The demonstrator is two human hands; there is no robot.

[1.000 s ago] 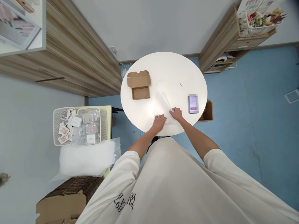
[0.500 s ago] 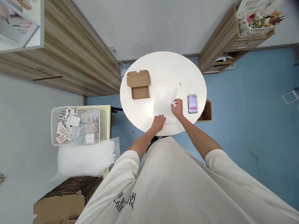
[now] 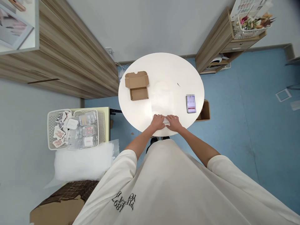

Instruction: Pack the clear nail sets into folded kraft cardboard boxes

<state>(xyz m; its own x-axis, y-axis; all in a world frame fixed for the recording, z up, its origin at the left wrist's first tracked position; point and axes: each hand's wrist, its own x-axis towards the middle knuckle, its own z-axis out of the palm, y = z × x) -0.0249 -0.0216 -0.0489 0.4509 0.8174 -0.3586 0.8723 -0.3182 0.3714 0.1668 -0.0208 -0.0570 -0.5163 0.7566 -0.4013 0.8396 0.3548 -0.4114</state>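
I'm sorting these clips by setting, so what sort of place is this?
Probably a small packing room: an open cardboard box on a round table, baskets of clear plastic cases, and a stack of white sheets.

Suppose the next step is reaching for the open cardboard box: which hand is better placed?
Probably left. The left hand is nearer the open cardboard box, on that side of the table; the right hand is farther across, towards the phone.

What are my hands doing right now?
Left hand: curled over the near end of a pale wrap.
Right hand: same, beside it; grip can't be told.
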